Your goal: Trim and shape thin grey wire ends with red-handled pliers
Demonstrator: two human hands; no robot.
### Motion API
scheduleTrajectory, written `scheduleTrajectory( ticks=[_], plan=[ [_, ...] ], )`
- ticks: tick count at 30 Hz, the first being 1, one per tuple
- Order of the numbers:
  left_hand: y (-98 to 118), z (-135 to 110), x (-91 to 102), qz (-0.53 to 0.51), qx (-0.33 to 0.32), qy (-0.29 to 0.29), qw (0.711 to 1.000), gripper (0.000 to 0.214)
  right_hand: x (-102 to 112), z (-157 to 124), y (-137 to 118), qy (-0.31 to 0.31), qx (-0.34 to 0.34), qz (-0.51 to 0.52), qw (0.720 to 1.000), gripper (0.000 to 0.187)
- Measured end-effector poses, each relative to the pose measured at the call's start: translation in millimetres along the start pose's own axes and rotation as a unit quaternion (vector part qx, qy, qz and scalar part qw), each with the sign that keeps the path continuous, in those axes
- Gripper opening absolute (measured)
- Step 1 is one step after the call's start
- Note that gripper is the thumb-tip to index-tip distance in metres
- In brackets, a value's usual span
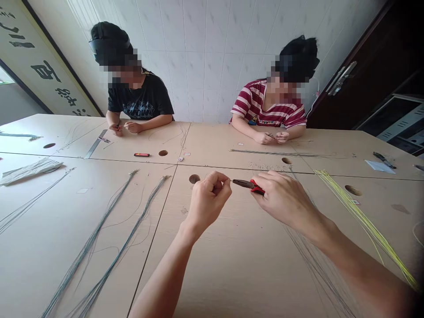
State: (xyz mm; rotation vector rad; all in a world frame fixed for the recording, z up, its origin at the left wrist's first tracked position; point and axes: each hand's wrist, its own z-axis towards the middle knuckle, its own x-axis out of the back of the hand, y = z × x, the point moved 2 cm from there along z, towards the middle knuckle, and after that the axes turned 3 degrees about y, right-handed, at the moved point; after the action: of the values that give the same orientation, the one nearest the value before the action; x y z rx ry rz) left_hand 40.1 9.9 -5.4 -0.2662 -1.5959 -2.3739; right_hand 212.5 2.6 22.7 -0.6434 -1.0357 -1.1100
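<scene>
Red-handled pliers [245, 183] are gripped in my right hand [286, 196], their dark jaws pointing left. The jaw tips come close to the fingertips of my left hand [210, 196], which is closed in a pinch. Whatever sits between those left fingers is too small to make out. Both hands are raised over the table in the middle of the view. Beneath my right forearm lies a bundle of thin grey wires [311, 256]. Left of my hands, two bundles of grey-blue wires [112, 212] [132, 234] stretch along the tabletop.
A yellow wire bundle [361, 216] lies at the right. Across the table [212, 274] sit a person in black [142, 101] and a person in stripes [265, 106], both handling small things. Round holes [194, 179], a red marker [141, 154] and a steel ruler [96, 143] are around.
</scene>
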Motion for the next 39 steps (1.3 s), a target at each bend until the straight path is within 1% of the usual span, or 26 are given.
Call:
scheduleTrajectory(
  ticks=[14, 22, 27, 33, 37, 39],
  plan=[
    [0.1, 0.6, -0.9, 0.013, -0.004, -0.011, 1.000, 0.011, -0.4, 0.9, 2.3, -0.027, -0.008, 0.004, 1.000, 0.023],
    [-1.4, 0.1, -0.5, 0.007, -0.010, -0.014, 1.000, 0.012, 0.8, 0.3, 3.2, -0.023, -0.011, -0.004, 1.000, 0.024],
    [-3.4, 0.8, 1.4, -0.022, -0.009, -0.048, 0.999, 0.013, 2.4, -0.6, 4.9, -0.045, -0.021, 0.002, 0.999, 0.026],
    [-7.6, 2.2, 9.6, -0.064, 0.014, -0.126, 0.990, 0.014, 6.2, -5.5, 6.4, -0.068, -0.042, 0.015, 0.997, 0.027],
    [-4.8, 2.9, 22.7, -0.059, 0.018, -0.122, 0.991, 0.014, 10.7, -9.8, 6.9, -0.070, -0.048, 0.020, 0.996, 0.027],
    [-2.6, 2.8, 28.9, -0.046, 0.023, -0.134, 0.990, 0.015, 12.7, -11.2, 7.4, -0.072, -0.052, 0.020, 0.996, 0.027]
  ],
)
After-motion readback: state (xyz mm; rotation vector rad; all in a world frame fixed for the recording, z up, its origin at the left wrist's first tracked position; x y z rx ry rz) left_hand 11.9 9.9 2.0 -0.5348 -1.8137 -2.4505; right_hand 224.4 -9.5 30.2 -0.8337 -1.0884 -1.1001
